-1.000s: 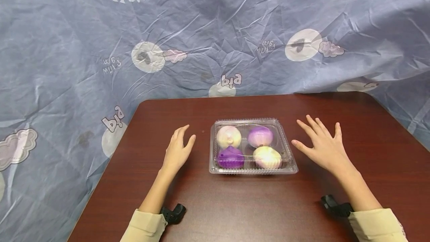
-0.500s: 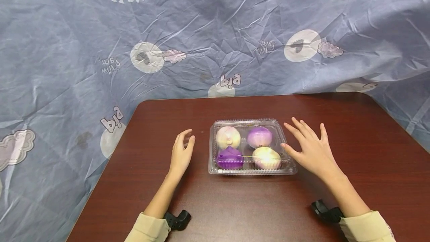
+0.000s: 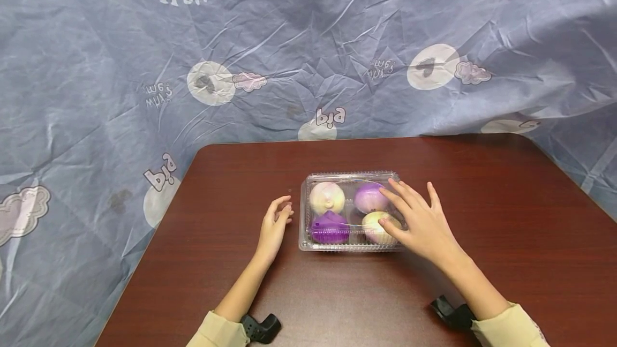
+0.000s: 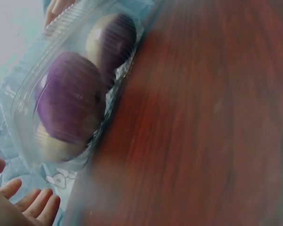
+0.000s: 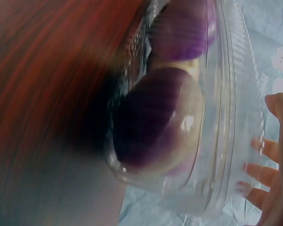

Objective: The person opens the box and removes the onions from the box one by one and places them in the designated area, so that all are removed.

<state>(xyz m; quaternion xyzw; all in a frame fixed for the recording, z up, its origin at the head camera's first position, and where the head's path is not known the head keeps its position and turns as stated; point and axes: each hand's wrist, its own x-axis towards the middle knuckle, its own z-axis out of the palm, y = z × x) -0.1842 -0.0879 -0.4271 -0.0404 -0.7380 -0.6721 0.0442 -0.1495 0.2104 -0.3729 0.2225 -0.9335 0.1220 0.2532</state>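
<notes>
A clear plastic clamshell box (image 3: pixel 356 247), closed, sits at mid-table with several round, bulb-like pieces inside. Two of these look mainly cream, like the front-right piece (image 3: pixel 375 226); the front-left piece (image 3: pixel 330 227) is deep purple with a pointed top. Just left of the box is my left hand (image 3: pixel 273 232), its fingers bent loosely and nothing in them. My right hand (image 3: pixel 424 229) reaches over the box's right side, fingers spread and hiding part of that edge. Whether its fingertips touch the lid, I cannot tell. Both wrist views show the box's side, somewhat blurred.
The box stands on a dark red-brown wooden table (image 3: pixel 231 175) with rounded far corners. Behind it hangs a wrinkled grey-blue cloth (image 3: pixel 289 25) with printed shapes. Black wrist devices (image 3: pixel 262 329) are strapped near both cream sleeves (image 3: pixel 219 331).
My right hand has moved left, from beside the box to over its right side. My left hand has come right, closer to the box's left edge. The box has stayed in place.
</notes>
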